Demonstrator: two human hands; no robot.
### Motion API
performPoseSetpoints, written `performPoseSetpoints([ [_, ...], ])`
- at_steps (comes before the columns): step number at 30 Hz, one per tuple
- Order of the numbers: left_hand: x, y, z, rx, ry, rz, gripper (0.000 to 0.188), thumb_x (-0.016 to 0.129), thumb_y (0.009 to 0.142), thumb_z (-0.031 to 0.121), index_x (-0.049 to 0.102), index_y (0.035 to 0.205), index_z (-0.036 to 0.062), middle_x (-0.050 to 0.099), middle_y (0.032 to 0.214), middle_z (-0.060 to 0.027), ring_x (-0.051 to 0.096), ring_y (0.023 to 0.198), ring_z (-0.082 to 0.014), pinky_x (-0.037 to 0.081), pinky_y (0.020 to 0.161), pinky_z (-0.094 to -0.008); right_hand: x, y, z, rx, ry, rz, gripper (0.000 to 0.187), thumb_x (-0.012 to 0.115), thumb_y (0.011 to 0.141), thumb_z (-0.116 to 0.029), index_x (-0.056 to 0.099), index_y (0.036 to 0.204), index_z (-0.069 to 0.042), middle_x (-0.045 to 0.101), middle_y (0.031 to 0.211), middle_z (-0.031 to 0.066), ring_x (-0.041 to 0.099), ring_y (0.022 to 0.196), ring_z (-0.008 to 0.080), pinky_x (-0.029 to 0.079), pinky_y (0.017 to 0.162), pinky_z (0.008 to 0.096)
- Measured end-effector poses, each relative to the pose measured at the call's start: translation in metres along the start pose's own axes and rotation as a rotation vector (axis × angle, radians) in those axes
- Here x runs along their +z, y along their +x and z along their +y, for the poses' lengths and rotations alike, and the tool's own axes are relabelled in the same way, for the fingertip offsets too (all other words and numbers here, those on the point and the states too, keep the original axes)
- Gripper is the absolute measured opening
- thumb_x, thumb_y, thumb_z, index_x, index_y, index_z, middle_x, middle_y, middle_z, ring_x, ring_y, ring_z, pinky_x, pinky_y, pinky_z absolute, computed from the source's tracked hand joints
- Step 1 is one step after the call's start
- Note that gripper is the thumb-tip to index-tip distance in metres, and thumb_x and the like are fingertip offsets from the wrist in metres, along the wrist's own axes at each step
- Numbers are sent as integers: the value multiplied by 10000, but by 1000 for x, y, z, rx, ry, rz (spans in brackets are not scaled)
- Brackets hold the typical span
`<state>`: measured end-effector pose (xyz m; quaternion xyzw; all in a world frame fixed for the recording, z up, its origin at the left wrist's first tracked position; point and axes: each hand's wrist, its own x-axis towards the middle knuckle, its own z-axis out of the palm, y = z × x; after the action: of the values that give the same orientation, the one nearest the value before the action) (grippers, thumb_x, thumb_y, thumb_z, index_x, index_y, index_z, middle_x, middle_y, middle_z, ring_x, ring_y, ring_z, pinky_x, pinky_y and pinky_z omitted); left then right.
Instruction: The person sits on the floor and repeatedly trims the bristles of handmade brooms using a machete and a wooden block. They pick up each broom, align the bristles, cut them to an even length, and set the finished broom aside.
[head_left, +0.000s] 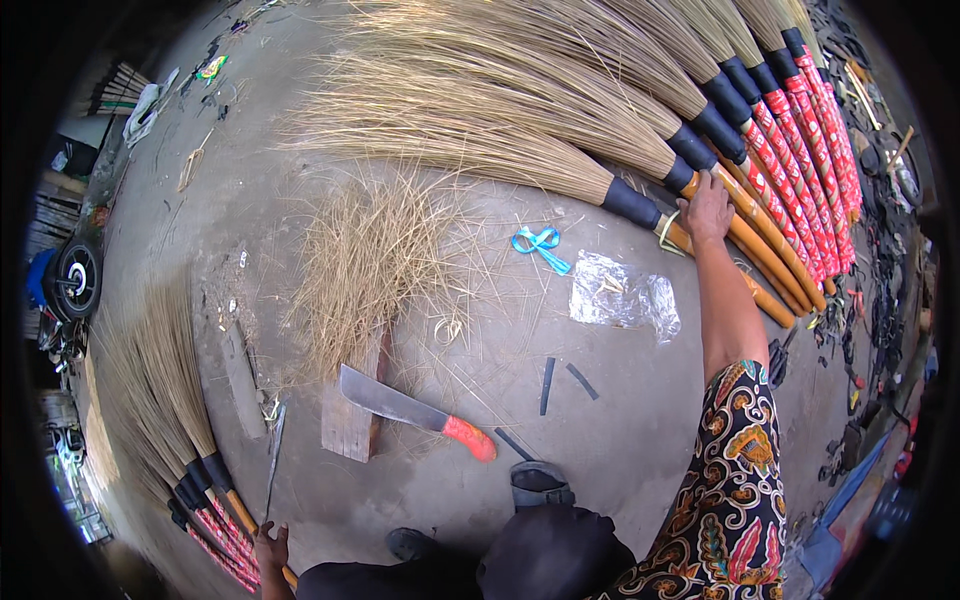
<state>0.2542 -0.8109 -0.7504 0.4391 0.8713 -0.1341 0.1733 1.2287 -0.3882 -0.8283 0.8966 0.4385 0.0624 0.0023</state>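
blue ribbon (552,258); clear plastic (606,290) just beside; black wheel (78,282), far left

Broom handles (775,252) glossy wood, bristles (480,100) rough straw, machete blade (392,401) dull metal, clear sheet (610,292) glossy plastic

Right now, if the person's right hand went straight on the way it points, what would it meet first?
The right hand appears to rest on an orange-brown broom handle; straight ahead it would probably meet a neighbouring broom's black binding first, though depth is unclear.
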Motion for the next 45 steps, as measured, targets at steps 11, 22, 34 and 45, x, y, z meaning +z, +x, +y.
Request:
performPoseSetpoints([
  [11,-32,42,113,337,-60,60,471,763,944,331,669,1263,-4,639,1261,-254,652,1128,-414,547,973,-459,-46,-43,33,-446,212,145,758,864,779,-261,479,1398,-52,586,1276,196,688,1072,418,577,887,513],
  [22,-74,50,244,592,-241,-48,497,751,961,339,652,1327,19,621,1339,-232,671,1164,-390,554,969,-450,-326,-95,107,-217,19,918,760,840,876,-348,483,1512,-133,569,1369,189,573,1290,413,506,1024,514],
  [34,-188,-100,432,1417,-1116,-239,715,523,1080,527,421,1550,-3,611,1387,-180,662,1187,-277,532,1010,-397,-396,-258,-186,-708,2237,-445,475,754,965,-449,581,1179,-62,655,924,49,706,775,175,604,704,334],
  [45,-173,-88,332,840,-861,-361,1039,740,898,646,316,1608,16,458,1539,-253,525,1390,-362,441,1151,-480,-260,-331,-268,-6,2605,-881,676,769,924,-567,574,1275,-23,675,1055,75,710,935,183,650,818,388],
])
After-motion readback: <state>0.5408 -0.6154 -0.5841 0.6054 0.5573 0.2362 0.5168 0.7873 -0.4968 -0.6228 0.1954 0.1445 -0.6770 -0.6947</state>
